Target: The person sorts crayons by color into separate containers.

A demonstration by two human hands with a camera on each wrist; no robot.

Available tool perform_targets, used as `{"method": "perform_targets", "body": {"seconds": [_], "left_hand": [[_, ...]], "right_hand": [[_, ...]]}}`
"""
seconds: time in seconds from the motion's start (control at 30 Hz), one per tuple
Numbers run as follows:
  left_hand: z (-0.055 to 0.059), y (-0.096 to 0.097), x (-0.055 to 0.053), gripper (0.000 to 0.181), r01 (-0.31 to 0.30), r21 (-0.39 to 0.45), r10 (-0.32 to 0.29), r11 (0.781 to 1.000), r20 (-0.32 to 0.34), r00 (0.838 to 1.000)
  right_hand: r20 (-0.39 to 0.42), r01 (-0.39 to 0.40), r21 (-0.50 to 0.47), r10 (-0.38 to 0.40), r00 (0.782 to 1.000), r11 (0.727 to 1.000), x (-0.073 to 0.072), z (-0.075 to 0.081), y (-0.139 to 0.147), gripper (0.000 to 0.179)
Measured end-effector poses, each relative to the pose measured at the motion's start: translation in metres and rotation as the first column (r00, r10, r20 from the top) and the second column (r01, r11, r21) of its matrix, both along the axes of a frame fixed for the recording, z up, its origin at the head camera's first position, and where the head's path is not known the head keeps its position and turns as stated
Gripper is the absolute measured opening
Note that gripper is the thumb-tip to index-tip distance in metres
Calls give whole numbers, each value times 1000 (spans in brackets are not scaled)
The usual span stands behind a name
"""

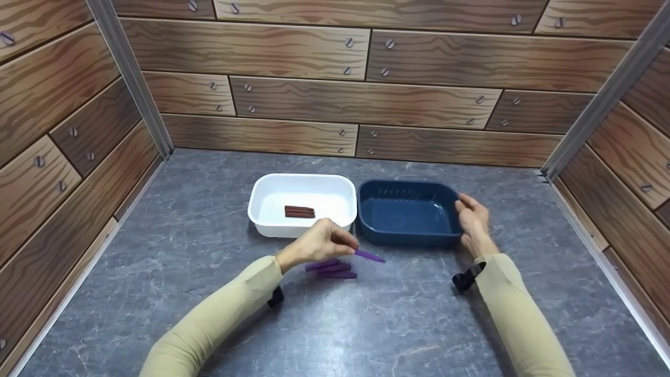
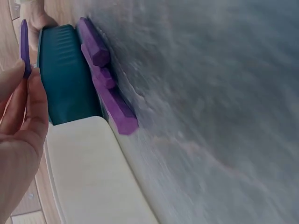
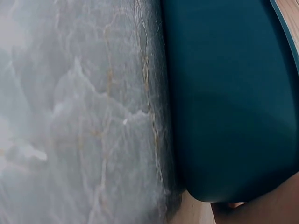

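My left hand [image 1: 322, 243] pinches a thin purple stick [image 1: 370, 256] between thumb and fingertips, above the tabletop in front of the two containers. Below that hand, several purple sticks [image 1: 337, 275] lie in a loose pile; the left wrist view shows them as six-sided purple sticks [image 2: 114, 105]. My right hand [image 1: 476, 222] holds the right end of a dark blue container [image 1: 411, 238], its fingers at the rim. In the right wrist view the container's wall [image 3: 229, 102] fills much of the picture, and most of the hand is hidden.
To the left of the blue container stands a white container [image 1: 272, 230], the two nearly touching. Several reddish-brown sticks [image 1: 299, 212] lie side by side in it. Wood-patterned walls [image 1: 356, 99] enclose the grey marbled tabletop [image 1: 408, 324] at the back and sides.
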State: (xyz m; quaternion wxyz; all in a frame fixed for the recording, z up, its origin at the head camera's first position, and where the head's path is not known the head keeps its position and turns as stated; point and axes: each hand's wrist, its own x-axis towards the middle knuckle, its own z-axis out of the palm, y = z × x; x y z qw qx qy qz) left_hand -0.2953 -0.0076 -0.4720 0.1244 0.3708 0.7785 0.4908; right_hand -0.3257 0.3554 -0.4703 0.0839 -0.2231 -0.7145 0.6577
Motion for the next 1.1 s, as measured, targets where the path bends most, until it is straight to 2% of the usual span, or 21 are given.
{"method": "perform_targets", "body": {"seconds": [0.13,0.23,0.37,0.5,0.63,0.77,1.0,1.1], "left_hand": [[2,9,-3,16,-77,69,77,995,-8,997],[5,17,-5,15,-133,130,136,983,-20,990],[10,30,-6,14,-202,167,209,965,-20,978],[15,43,-8,16,-254,161,256,954,7,967],[19,57,-14,16,-288,145,293,946,-11,956],[18,67,-23,18,-327,126,332,937,-19,943],[16,83,-33,25,-368,132,367,920,31,930],[14,90,-37,23,-380,128,381,916,14,924]], "right_hand": [[0,7,-8,-7,1000,1000,1,0,0,48],[2,13,-13,-13,1000,1000,1,0,0,48],[-5,14,-22,-14,1000,1000,2,-1,-2,48],[-10,14,-26,-14,1000,1000,2,-1,-3,48],[-8,14,-30,-14,1000,999,3,0,-3,48],[-8,12,-32,-12,1000,999,3,-1,-3,48],[-15,22,-36,-23,1000,999,3,-1,-3,48],[-13,26,-30,-26,1000,999,3,-2,-2,48]]}}
